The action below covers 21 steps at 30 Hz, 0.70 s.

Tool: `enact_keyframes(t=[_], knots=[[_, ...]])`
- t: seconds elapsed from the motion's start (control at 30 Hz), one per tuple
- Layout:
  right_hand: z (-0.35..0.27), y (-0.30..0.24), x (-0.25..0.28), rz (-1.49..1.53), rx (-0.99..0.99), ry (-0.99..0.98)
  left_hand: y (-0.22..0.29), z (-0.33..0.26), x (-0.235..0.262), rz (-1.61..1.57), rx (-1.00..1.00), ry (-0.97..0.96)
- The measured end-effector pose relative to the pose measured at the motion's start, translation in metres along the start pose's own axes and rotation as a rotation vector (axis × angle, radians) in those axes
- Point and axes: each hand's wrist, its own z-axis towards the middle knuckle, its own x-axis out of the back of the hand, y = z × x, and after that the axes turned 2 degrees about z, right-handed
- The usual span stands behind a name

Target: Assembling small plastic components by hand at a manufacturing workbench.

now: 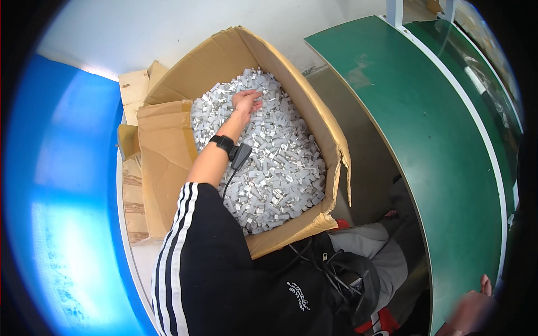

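My left hand (245, 102) is in the far part of a large cardboard box (168, 140), bent to the right over the heap. Its fingers are curled against small grey plastic-and-metal pieces (274, 173), which fill much of the box. What lies inside the fingers is hidden. A black strap with a small device (231, 148) and a cable is round my left wrist. At the lower right, my right hand (473, 308) is over the near end of a green tabletop (392, 112). It is smeared by motion, with one or two fingertips pointing up.
The box's right wall has a torn corner (336, 159) close to my body. Wooden boards (133, 193) lie left of the box, by a blue surface (61, 185). A white wall (168, 28) rises behind. Cables (336, 274) lie across my lap.
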Motion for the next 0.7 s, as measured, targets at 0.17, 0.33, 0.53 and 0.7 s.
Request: enact_keyframes(t=[0.17, 0.33, 0.53, 0.7], knots=[[-0.008, -0.003, -0.034, -0.043, 0.196, -0.197, 0.035, -0.043, 0.033, 0.556, -0.574, 0.105], [-0.01, 0.007, -0.063, -0.051, -0.14, -0.461, 0.096, -0.199, -0.05, -0.081, -0.729, -0.427], [0.017, 0.006, -0.151, 0.455, 0.057, -0.464, 0.095, -0.329, -0.105, -0.198, -0.97, -1.249], [0.005, 0.014, -0.136, 0.305, 0.362, -0.159, 0.071, -0.358, -0.138, -0.244, -0.993, -1.426]])
